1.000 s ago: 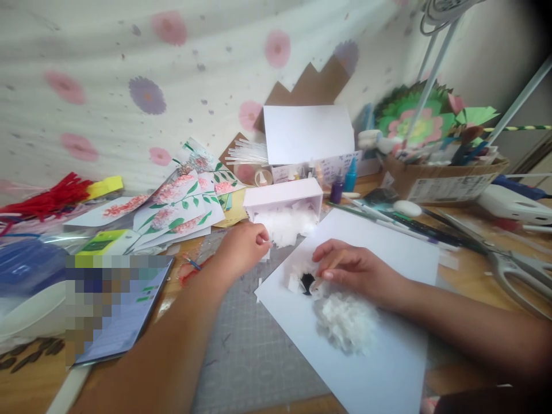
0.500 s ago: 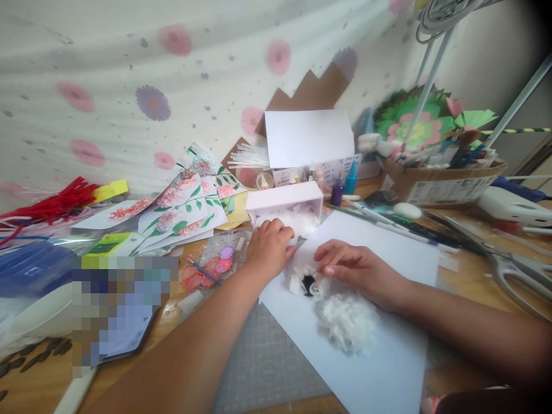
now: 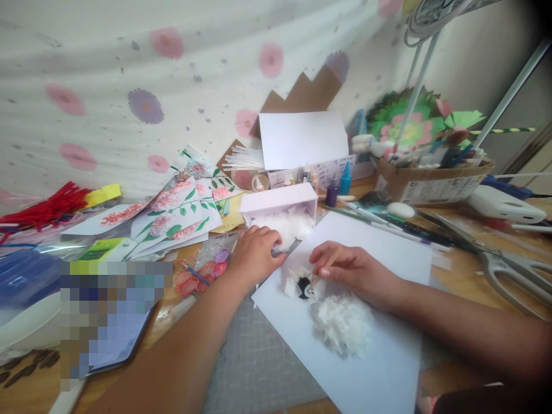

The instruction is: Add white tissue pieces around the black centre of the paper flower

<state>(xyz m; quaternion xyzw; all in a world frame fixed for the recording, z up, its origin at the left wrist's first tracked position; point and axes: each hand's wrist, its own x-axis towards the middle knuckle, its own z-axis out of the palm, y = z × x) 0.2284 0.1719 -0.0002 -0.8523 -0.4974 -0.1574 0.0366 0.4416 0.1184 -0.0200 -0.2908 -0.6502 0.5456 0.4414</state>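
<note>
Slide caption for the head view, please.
Left hand by an open box and white tufts; right hand beside a ruffled white cluster on paper.

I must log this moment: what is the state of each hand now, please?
Left hand: curled near the white pile; grip cannot be told.
Right hand: curled at the black-centred piece; grip unclear.

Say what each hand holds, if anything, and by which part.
Right hand: at the right edge of a white, ruffled, black-centred papery piece; grip unclear. Left hand: whether it holds anything cannot be told.
</note>
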